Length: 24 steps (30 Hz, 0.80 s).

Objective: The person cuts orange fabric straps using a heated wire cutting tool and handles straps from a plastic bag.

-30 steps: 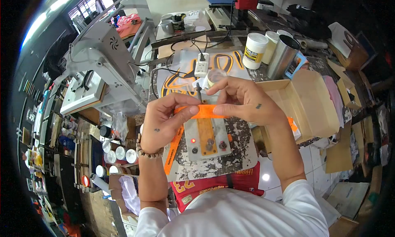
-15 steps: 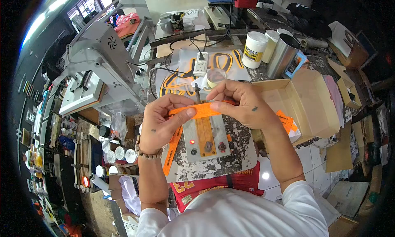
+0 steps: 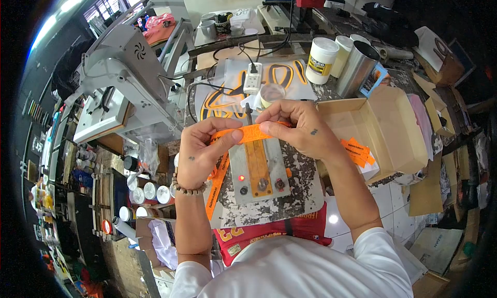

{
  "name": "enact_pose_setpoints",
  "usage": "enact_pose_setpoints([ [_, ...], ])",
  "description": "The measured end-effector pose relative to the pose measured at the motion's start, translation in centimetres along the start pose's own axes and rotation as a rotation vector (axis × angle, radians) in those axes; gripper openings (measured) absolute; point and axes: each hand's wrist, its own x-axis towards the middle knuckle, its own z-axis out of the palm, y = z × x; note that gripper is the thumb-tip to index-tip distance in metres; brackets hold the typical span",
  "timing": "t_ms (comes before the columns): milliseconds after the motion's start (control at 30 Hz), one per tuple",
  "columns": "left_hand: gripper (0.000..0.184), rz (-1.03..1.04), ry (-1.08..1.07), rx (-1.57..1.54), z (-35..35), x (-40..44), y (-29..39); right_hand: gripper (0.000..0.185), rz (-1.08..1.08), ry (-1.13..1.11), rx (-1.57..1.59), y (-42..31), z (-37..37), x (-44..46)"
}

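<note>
An orange printed ribbon (image 3: 251,134) is stretched level between my hands. My left hand (image 3: 198,152) pinches it with the thumb in front, and my right hand (image 3: 299,130) pinches it a short way to the right. Below it lies a grey metal plate (image 3: 276,166) with an amber strip (image 3: 258,166) down its middle, a lit red lamp, and knobs near its front edge. A longer orange printed length (image 3: 216,192) hangs down at the left of the plate, partly behind my left hand. Whether it joins the held piece is hidden.
Right of my hands stands an open cardboard box (image 3: 396,137), with orange printed pieces (image 3: 357,152) at its near left corner. Behind are a power strip (image 3: 252,79), a tape roll (image 3: 272,94), a white tub (image 3: 322,60) and a metal cylinder (image 3: 357,70). A heat press (image 3: 121,65) stands left.
My right thumb has slid slightly left along the ribbon, nearer my left thumb. Both hands still pinch it, and a bit of orange now shows beside my left wrist.
</note>
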Motion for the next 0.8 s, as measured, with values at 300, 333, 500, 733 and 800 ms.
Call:
enact_pose_setpoints([
  [300, 0.02, -0.01, 0.017, -0.02, -0.1, 0.2, -0.4, 0.013, -0.023, 0.024, -0.002, 0.6, 0.1, 0.3],
  [333, 0.02, -0.016, 0.024, -0.016, -0.1, 0.2, -0.4, 0.013, -0.022, 0.024, -0.002, 0.6, 0.1, 0.4],
  [500, 0.02, -0.01, 0.023, -0.039, 0.0, 0.3, -0.5, 0.013, -0.015, 0.029, -0.033, 0.4, 0.1, 0.5],
  [733, 0.02, -0.009, 0.024, -0.055, -0.2, 0.4, -0.9, 0.014, -0.011, 0.022, -0.002, 1.1, 0.1, 0.7],
  [800, 0.02, -0.017, 0.022, -0.058, -0.2, 0.4, -0.8, 0.014, -0.006, 0.021, -0.001, 1.3, 0.1, 0.7],
])
